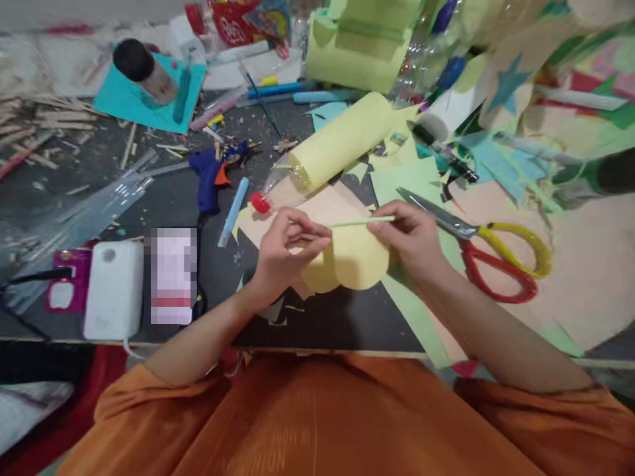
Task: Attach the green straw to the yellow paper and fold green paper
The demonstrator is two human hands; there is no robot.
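Note:
My left hand (292, 248) pinches the left end of a thin pale green strip (360, 222), and my right hand (404, 235) pinches its right end. The strip runs level between my fingertips. Just below it hang rounded yellow paper pieces (361, 258), their upper edges close to the strip. Whether my fingers also grip the paper is unclear. Behind my hands lies a clear bottle with a red cap (260, 203), wrapped in yellow paper (344, 139). Scissors (464, 231) with red and yellow handles rest right of my right hand.
A blue glue gun (206, 178) and a light blue stick (233, 211) lie at left. Nearer the left edge are a white power bank (114, 289) and a phone-like object (173, 276). Green paper (407, 192) and peach sheets (570, 264) spread rightward. A black-capped jar (143, 69) stands far left.

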